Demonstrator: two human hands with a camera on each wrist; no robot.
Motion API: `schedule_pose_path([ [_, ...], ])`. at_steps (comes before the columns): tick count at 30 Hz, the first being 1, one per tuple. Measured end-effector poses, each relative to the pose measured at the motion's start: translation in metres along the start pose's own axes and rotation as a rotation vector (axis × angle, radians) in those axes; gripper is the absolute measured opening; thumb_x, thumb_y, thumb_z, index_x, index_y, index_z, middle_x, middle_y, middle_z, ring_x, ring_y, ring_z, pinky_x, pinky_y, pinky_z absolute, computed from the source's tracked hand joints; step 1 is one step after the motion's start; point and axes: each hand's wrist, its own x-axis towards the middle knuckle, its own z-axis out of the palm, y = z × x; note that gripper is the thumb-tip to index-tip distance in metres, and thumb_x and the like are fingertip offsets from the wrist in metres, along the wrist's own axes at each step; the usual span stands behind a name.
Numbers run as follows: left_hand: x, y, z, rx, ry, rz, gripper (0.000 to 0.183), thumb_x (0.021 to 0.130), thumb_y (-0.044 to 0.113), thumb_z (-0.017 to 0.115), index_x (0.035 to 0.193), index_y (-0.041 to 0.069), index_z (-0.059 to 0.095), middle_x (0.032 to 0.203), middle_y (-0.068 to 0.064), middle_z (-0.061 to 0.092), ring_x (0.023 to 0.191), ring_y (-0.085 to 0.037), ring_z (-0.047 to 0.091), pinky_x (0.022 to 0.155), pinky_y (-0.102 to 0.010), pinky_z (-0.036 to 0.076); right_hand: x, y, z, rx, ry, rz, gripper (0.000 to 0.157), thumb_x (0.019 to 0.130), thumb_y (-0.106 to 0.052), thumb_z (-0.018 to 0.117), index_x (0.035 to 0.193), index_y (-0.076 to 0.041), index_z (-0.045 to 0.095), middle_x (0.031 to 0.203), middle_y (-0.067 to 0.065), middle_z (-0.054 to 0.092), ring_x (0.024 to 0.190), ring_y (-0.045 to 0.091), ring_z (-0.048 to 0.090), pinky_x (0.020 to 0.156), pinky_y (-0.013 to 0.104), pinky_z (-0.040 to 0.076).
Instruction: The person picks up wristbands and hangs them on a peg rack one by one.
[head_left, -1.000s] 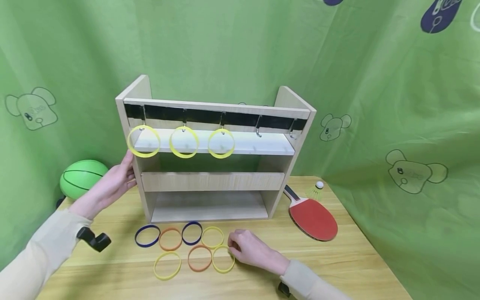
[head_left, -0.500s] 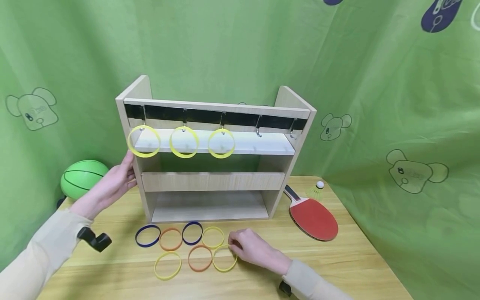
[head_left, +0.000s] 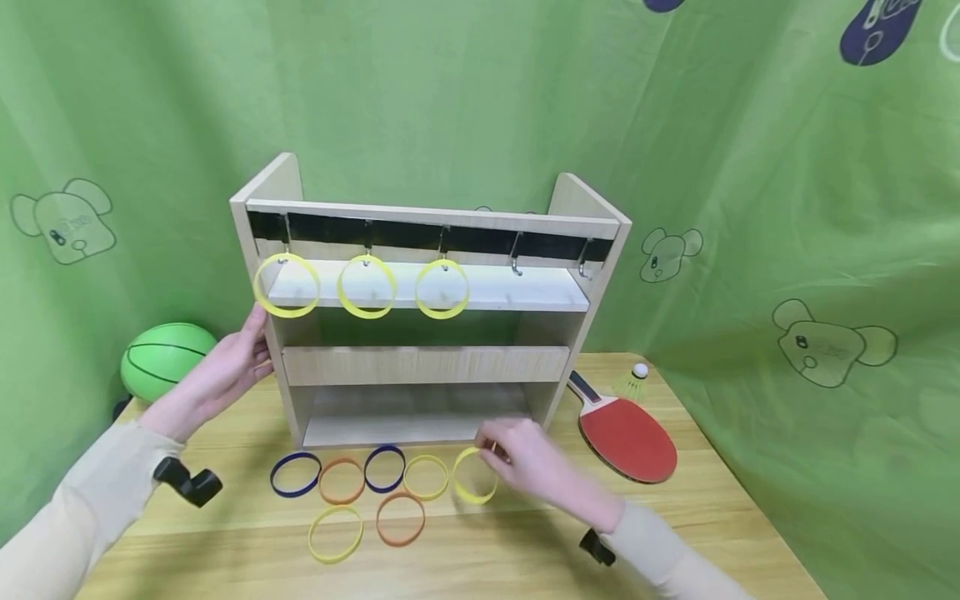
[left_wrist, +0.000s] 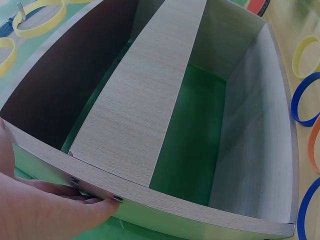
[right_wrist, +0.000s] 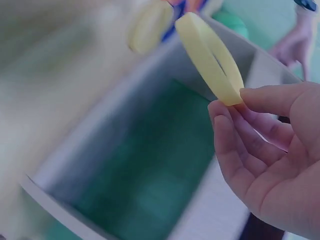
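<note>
I've got the right hand (head_left: 528,458) pinching a yellow ring (right_wrist: 201,59) between thumb and fingertips, and the ring pokes out to their left. Farther left of those fingers, six more rings (head_left: 400,544) sit on the table (head_left: 247,546); higher up, three rings (head_left: 366,315) hang on the shelf (head_left: 426,365). My left hand's (head_left: 225,368) fingers are out, touching the shelf's left side.

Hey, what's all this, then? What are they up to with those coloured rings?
A person's right hand pinches a yellow ring in front of a wooden rack, while the left hand rests against the rack's left side. Three other yellow rings hang on the three leftmost of its five hooks. On the table lie two blue rings, two orange rings and two more yellow ones.
</note>
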Motion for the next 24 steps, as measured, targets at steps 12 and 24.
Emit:
schedule_pose_path([
  [12, 0.000, -0.002, -0.001, 0.004, -0.007, 0.006, 0.093, 0.099, 0.067, 0.018, 0.155, -0.001, -0.011, 0.163, -0.027, -0.011, 0.152, -0.044, -0.009, 0.125, -0.060, -0.004, 0.039, -0.006, -0.104, -0.103, 0.220, -0.036, 0.007, 0.085, -0.001, 0.073, 0.090, -0.002, 0.068, 0.082, 0.008, 0.071, 0.068, 0.010, 0.065, 0.060, 0.015, 0.057],
  [24, 0.000, -0.001, -0.001, 0.004, -0.003, 0.007, 0.094, 0.099, 0.067, 0.018, 0.155, -0.003, -0.011, 0.163, -0.029, -0.010, 0.152, -0.045, -0.007, 0.125, -0.059, -0.004, 0.072, -0.012, -0.164, -0.185, 0.376, -0.064, 0.006, 0.087, 0.002, 0.070, 0.093, 0.001, 0.068, 0.086, 0.011, 0.072, 0.072, 0.017, 0.068, 0.064, 0.029, 0.061],
])
